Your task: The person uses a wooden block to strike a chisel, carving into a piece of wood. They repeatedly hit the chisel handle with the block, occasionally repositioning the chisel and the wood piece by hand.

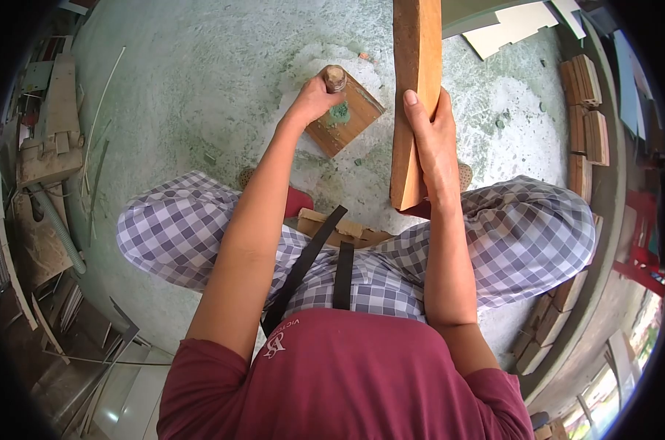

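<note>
My left hand (316,103) is closed around a short, stubby cylinder (335,75) with a pale brown round top, held over a square wooden board (356,126) on the floor. A patch of green crumbs (339,112) lies on that board beside my fingers. My right hand (431,136) grips a long, thick wooden beam (414,66), thumb on its upper face and fingers wrapped over the right edge. The beam points away from me, its near end by my right foot and its far end beyond the top of the view.
Stacked wood blocks (587,139) line a ledge on the right. Pale sheet offcuts (505,33) lie at the top right. On the left are planks, a dusty machine (50,161) and a grey hose (64,231). Green bits dot the concrete floor (215,88).
</note>
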Demonstrator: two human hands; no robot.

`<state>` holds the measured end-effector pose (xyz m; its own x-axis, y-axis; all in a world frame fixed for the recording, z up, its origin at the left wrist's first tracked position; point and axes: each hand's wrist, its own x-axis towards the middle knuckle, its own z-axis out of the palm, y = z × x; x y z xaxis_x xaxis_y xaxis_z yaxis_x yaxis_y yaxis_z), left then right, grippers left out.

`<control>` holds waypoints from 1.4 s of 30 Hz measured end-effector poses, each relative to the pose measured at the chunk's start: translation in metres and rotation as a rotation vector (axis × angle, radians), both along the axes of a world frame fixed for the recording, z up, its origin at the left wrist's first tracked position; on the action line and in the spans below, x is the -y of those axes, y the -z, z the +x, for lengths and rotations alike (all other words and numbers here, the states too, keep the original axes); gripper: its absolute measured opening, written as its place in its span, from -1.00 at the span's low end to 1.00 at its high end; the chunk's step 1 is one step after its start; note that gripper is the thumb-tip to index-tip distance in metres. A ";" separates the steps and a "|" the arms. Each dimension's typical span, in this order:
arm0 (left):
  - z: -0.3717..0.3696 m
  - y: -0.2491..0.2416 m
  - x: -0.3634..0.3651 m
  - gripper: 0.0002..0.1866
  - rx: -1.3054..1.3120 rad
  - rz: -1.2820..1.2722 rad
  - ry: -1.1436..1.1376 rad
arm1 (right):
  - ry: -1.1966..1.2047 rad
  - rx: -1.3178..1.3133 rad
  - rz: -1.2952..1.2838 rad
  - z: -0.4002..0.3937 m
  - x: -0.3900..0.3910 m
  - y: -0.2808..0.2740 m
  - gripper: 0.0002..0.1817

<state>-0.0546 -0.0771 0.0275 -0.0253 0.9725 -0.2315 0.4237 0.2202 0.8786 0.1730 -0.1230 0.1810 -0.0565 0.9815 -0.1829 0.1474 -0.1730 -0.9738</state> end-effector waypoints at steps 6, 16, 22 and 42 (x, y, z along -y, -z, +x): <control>-0.004 0.003 -0.012 -0.51 0.117 0.052 0.091 | -0.078 0.111 0.061 -0.001 0.000 -0.029 -0.10; -0.008 -0.021 -0.028 -0.50 -0.042 -0.009 0.025 | -0.422 0.653 0.115 -0.011 -0.024 0.018 -0.04; -0.015 -0.016 -0.024 -0.51 0.085 -0.074 0.063 | -0.473 0.476 0.078 -0.022 -0.044 -0.048 0.06; 0.003 -0.009 -0.024 -0.37 0.115 -0.028 -0.053 | -0.600 0.664 0.065 -0.027 -0.051 0.013 -0.03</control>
